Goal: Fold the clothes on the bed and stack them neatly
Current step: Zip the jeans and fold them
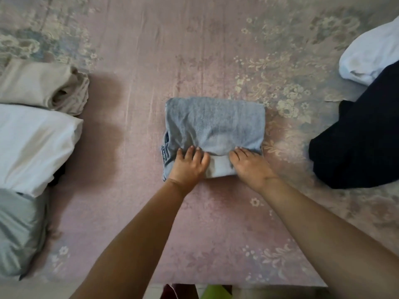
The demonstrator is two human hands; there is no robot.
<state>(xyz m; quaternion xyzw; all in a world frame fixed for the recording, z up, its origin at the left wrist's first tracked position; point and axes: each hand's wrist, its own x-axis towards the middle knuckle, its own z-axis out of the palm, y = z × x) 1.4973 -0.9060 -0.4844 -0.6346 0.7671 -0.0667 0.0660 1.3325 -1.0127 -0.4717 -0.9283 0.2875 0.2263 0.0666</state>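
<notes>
Both hands (187, 165) (250, 166) on folded jeans (216, 124), no labels legible

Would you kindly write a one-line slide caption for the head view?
Both hands, left and right, press the near edge of folded light-blue jeans on a pink floral bedsheet.
</notes>
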